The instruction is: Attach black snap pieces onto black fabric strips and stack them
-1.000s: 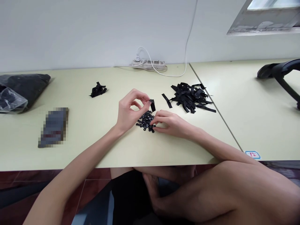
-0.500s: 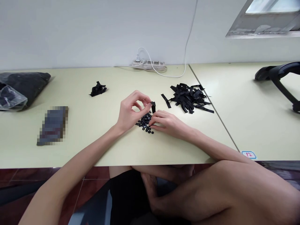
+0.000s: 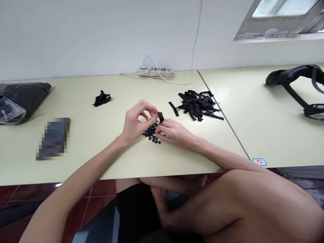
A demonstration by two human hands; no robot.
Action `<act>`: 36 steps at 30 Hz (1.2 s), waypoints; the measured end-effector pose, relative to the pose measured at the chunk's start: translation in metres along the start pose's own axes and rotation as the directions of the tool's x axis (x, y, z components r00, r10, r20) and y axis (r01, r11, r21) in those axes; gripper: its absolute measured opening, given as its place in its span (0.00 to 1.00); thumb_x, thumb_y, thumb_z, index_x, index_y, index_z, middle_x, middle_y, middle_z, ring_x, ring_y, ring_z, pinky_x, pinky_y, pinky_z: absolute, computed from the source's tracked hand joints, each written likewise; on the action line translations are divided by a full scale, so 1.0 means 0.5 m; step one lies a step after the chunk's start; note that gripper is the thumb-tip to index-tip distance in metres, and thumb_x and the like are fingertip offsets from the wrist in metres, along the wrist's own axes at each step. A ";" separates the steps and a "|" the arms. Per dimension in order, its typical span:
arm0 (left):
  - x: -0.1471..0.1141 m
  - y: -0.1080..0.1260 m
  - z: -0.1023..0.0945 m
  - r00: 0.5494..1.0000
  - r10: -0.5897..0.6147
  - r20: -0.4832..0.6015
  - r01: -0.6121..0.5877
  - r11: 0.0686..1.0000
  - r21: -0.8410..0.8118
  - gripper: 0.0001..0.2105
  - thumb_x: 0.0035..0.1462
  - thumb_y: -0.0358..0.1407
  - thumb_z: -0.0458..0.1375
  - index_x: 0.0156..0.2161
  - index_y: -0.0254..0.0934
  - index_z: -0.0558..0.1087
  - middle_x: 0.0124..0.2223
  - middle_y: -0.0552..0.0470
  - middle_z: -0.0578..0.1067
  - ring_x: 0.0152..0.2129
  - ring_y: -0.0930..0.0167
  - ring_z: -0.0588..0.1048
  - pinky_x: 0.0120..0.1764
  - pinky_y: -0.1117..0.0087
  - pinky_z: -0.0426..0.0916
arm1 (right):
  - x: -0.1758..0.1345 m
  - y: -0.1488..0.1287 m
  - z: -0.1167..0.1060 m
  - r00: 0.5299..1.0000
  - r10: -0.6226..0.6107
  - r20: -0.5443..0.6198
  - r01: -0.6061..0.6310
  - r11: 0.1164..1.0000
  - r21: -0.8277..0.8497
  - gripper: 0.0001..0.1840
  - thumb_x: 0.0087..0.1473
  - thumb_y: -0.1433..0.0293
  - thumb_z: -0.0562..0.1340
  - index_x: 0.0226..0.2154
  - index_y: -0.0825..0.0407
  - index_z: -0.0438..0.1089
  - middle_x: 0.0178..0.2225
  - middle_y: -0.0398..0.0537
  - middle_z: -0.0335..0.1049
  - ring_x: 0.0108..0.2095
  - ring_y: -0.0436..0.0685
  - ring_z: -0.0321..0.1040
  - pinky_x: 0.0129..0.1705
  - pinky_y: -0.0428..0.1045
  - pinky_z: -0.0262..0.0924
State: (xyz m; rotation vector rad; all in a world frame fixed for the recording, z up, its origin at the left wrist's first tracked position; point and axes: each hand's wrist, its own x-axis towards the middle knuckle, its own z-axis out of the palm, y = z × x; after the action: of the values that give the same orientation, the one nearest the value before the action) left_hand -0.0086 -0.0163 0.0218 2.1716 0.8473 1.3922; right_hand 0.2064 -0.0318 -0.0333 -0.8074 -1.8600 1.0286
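My left hand (image 3: 139,118) is closed, thumb and forefinger pinching the upper end of a short black fabric strip (image 3: 161,117). The strip bends down toward my right hand (image 3: 174,133), whose fingers are curled together just below it. What those fingers hold, if anything, is hidden. Under and between both hands lies a pile of small, round black buttons (image 3: 151,132), partly covered by my fingers. Beyond my right hand, a larger heap of similar black strips (image 3: 197,104) is spread on the table, and a smaller cluster of strips (image 3: 102,99) lies farther left.
A black bag with clear plastic (image 3: 22,101) and a blurred-out dark object (image 3: 53,139) lie on the left of the pale table (image 3: 141,165). By the wall sits a power strip (image 3: 155,72) with a white cable. A black strapped headset (image 3: 291,81) stands at right.
The view has shifted slightly, so most things appear farther left. The strip's upper end now bends over more toward my right hand. Both hands keep nearly the same pose.
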 end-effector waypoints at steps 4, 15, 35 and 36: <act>0.000 -0.003 -0.003 1.000 0.021 -0.006 -0.021 1.000 0.003 0.06 0.67 0.39 0.69 0.40 0.40 0.80 0.40 0.51 0.82 0.34 0.73 0.80 0.32 0.73 0.76 | -0.005 0.003 -0.003 1.000 -0.009 0.005 0.009 0.999 -0.047 0.13 0.54 0.56 0.82 0.35 0.35 0.80 0.37 0.45 0.83 0.47 0.66 0.81 0.58 0.62 0.81; -0.005 0.003 -0.007 0.985 0.169 0.025 -0.169 0.986 -0.011 0.05 0.67 0.26 0.68 0.44 0.39 0.82 0.40 0.52 0.82 0.34 0.75 0.80 0.32 0.76 0.77 | -0.004 -0.037 -0.042 0.914 -0.149 -0.379 0.114 0.987 -0.112 0.03 0.74 0.65 0.67 0.44 0.45 0.76 0.39 0.43 0.83 0.40 0.55 0.84 0.46 0.54 0.80; -0.018 0.005 0.010 0.974 0.228 0.001 -0.228 0.973 0.039 0.02 0.70 0.31 0.70 0.43 0.39 0.83 0.36 0.53 0.83 0.32 0.75 0.81 0.30 0.74 0.78 | -0.008 -0.077 -0.033 0.879 -0.397 -0.263 0.332 0.907 -0.261 0.10 0.70 0.78 0.69 0.44 0.47 0.82 0.39 0.46 0.84 0.38 0.54 0.80 0.36 0.50 0.76; -0.018 0.004 0.011 0.972 0.234 -0.003 -0.234 0.972 0.038 0.02 0.69 0.30 0.70 0.43 0.39 0.83 0.36 0.53 0.83 0.32 0.75 0.81 0.30 0.75 0.78 | -0.008 -0.076 -0.033 0.882 -0.390 -0.265 0.327 0.910 -0.255 0.10 0.69 0.78 0.69 0.45 0.47 0.82 0.39 0.45 0.84 0.38 0.54 0.80 0.36 0.50 0.76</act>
State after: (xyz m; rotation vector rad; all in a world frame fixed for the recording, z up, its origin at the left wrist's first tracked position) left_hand -0.0059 -0.0242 0.0151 2.3583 0.6402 1.5057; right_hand 0.2175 -0.0469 0.0039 -0.6586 -1.7679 0.4510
